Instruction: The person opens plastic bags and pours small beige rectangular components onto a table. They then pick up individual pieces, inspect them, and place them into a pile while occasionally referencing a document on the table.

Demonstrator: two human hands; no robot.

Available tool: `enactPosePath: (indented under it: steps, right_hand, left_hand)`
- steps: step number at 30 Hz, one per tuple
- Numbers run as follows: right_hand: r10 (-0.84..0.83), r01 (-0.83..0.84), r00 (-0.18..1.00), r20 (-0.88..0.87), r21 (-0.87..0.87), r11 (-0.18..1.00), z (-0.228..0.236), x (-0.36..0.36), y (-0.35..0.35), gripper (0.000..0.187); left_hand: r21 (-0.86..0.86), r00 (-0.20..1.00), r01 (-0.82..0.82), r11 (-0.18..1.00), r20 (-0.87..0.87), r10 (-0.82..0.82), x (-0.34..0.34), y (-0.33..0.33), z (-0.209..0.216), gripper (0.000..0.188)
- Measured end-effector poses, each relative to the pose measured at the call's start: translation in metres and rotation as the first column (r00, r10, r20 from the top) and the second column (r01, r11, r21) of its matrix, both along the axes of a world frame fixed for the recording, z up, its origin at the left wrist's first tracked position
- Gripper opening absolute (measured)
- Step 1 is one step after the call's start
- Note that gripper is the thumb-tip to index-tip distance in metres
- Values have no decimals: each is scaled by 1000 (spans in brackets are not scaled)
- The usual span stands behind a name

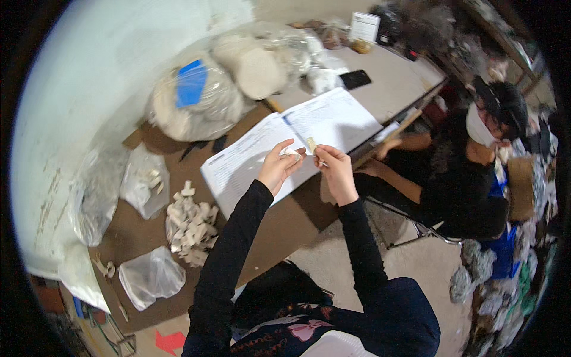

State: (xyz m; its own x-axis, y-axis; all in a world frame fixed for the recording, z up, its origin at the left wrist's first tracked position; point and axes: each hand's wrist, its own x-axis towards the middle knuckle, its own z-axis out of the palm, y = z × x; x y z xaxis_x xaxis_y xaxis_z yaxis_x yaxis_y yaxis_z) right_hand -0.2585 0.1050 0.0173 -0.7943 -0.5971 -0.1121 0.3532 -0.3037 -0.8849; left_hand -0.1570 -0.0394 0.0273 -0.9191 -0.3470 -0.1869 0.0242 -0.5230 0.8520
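Observation:
Palm turned up, my left hand carries a small white piece in its curled fingers; its exact kind is too small to make out. Close beside it, my right hand pinches a small flat yellowish piece between thumb and fingers. Both hands are above an open ledger with ruled, printed pages. To the left of my left forearm lies a heap of small off-white pieces on the brown tabletop.
Clear plastic bags lie at the left. Large bags of pale material, one with a blue patch, stand behind. A black phone lies on the pale table at the back. At the right sits a masked person in black.

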Motion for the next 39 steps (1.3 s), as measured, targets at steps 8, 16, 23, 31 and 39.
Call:
enactPosePath:
  steps: [8,16,23,31,39]
  right_hand:
    - [-338,350,931,135,-74,934,-33,-32,47,21]
    - [-420,429,896,146,-36,903,-49,-40,56,21]
    - [-390,407,904,173,-69,911,-48,-37,52,22]
    - [-367,383,912,183,-59,922,-52,-31,44,20]
    - [-366,375,917,159,-30,926,-47,-24,31,24]
  left_hand:
    - [-149,995,33,988,100,-18,-92,67,-26,23]
    - [-198,987,81,977,152,-51,-105,83,-33,23]
    - [-185,986,72,980,162,-42,-103,78,-31,22]
    - [-138,983,36,990,183,-10,-97,68,-34,28]
    - [-4,996,-1,1000,94,1,-97,51,-52,34]
